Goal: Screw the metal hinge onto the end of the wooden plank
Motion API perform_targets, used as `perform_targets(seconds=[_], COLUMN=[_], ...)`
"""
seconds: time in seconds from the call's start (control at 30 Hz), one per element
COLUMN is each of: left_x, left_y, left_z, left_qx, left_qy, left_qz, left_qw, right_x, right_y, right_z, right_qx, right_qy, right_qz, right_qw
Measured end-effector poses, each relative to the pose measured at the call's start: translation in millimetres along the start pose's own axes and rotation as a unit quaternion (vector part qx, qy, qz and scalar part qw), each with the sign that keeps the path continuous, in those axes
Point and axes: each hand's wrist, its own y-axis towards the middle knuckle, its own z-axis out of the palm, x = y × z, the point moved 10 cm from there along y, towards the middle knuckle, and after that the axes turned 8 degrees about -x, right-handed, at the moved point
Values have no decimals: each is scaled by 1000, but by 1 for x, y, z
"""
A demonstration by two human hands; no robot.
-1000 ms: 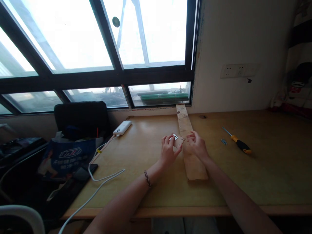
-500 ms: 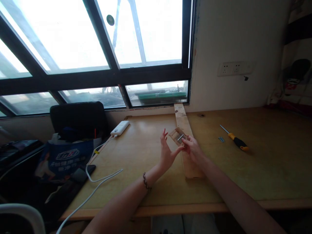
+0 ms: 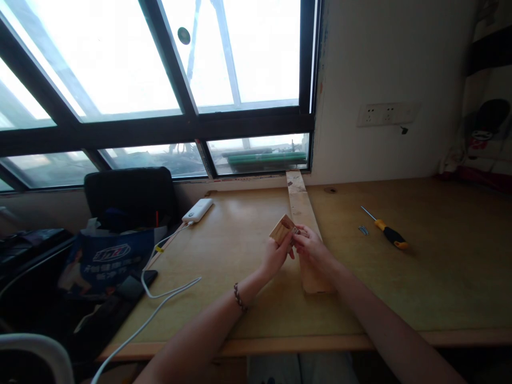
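Observation:
A small wooden piece (image 3: 281, 228) is held up over the table, tilted. My left hand (image 3: 276, 256) is closed round its near left side, thumb across it. At its right end my right hand (image 3: 312, 244) is closed, the fingertips pinching near a small metal part that is mostly covered. Beneath the hands lies a long wooden board (image 3: 316, 277), running from the window sill toward me. Off to the right on the table rest several screws (image 3: 363, 230) beside a screwdriver (image 3: 390, 233) with a black and yellow handle.
A white power bank (image 3: 197, 210) lies at the table's left edge, its white cable (image 3: 172, 293) looping over the tabletop. Left of the table are a black chair (image 3: 130, 192) and a blue bag (image 3: 112, 256). A window and a wall socket (image 3: 388, 113) stand behind.
My left hand, spread wide beside the wooden piece before, has closed on it. The piece has been turned, and its metal plate, plainly visible earlier, is now mostly hidden by fingers.

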Motion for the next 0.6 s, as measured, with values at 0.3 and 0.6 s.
perform_targets(seconds=[0.3,0.6], left_x=[-8,58], left_y=[-3,89], left_z=[-16,-47], left_qx=[-43,-212], left_qy=[-10,-116], left_qz=[55,-91], left_qw=[998,966], right_x=[10,66], right_y=[8,85], right_z=[-27,-70], right_qx=[-73,-187], right_qy=[-61,-66], right_qz=[-44,-109], right_qw=[994,974])
